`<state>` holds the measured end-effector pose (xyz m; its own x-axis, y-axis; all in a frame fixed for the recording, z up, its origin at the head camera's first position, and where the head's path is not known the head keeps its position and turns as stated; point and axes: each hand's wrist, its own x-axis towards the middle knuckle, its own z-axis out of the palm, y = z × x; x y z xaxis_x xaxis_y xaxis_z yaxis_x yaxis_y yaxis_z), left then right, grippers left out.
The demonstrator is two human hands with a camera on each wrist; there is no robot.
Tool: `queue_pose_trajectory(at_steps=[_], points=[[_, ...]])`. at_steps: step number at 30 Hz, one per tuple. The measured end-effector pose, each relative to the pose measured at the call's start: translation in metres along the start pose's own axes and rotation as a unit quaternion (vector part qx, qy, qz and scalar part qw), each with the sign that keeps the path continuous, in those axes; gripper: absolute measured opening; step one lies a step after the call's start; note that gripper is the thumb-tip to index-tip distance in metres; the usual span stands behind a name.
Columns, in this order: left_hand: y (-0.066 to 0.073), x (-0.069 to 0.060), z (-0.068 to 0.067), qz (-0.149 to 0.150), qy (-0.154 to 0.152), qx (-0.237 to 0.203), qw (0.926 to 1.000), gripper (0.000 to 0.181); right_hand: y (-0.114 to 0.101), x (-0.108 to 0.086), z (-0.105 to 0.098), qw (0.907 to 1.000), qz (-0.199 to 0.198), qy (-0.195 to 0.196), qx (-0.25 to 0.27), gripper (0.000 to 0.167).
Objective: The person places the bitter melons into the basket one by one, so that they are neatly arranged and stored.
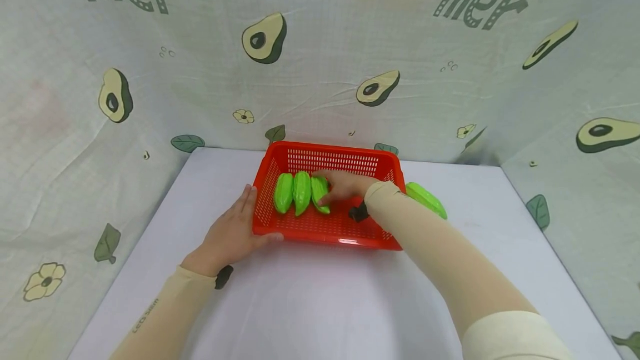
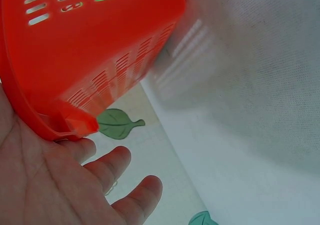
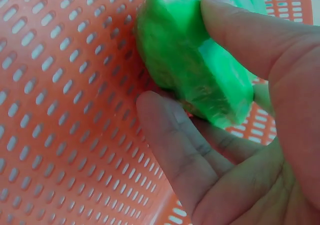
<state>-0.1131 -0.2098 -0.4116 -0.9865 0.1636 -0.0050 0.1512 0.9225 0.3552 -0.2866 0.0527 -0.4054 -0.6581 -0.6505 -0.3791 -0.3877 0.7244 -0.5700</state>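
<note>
A red plastic basket (image 1: pixel 325 236) with slotted walls sits on the table. Inside its left half, two long green ridged fruits (image 1: pixel 283 193) lie side by side. Beside them is a third green ridged fruit (image 1: pixel 320 195), held between the thumb and fingers of my right hand (image 1: pixel 345 184), which reaches in over the basket's right side. The right wrist view shows this fruit (image 3: pixel 185 55) close up, against the slotted basket wall. My left hand (image 1: pixel 235 238) rests against the basket's front left corner, fingers extended along the rim. In the left wrist view its palm (image 2: pixel 35 170) touches the rim.
Another green ridged fruit (image 1: pixel 426 200) lies on the white table (image 1: pixel 300 304) just outside the basket's right side, partly behind my right forearm. A cloth (image 1: pixel 320 54) printed with avocados and leaves stands behind the table and at both sides.
</note>
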Motion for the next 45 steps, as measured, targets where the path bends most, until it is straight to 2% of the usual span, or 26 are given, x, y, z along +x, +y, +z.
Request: queue_pose_trajectory(at_steps=[12, 18, 22, 27, 33, 37, 45], points=[[0.000, 0.000, 0.000, 0.003, 0.001, 0.002, 1.0000, 0.129, -0.004, -0.006, -0.004, 0.9997, -0.001, -0.022, -0.006, 0.086], [0.001, 0.000, 0.000, -0.002, 0.000, -0.002, 1.0000, 0.129, -0.005, -0.019, -0.019, 0.9993, 0.010, -0.028, -0.023, 0.089], [0.002, -0.001, 0.000, -0.009, -0.006, -0.004, 0.9999, 0.129, -0.009, -0.035, -0.034, 0.9990, 0.000, -0.019, -0.041, 0.088], [0.002, -0.002, -0.001, -0.009, -0.008, -0.007, 0.9999, 0.129, -0.014, -0.072, -0.057, 0.9990, -0.022, 0.012, -0.036, 0.085], [0.002, 0.000, -0.001, -0.006, -0.008, -0.006, 0.9999, 0.131, -0.001, -0.131, -0.074, 0.9974, -0.044, 0.056, -0.004, 0.081], [0.001, 0.001, 0.000, -0.010, -0.013, -0.005, 0.9999, 0.132, 0.026, -0.171, -0.068, 0.9953, -0.038, 0.089, -0.005, 0.078], [0.000, 0.001, 0.000, -0.010, -0.011, -0.003, 0.9999, 0.133, 0.081, -0.241, -0.038, 0.9891, 0.003, 0.147, -0.011, 0.074]])
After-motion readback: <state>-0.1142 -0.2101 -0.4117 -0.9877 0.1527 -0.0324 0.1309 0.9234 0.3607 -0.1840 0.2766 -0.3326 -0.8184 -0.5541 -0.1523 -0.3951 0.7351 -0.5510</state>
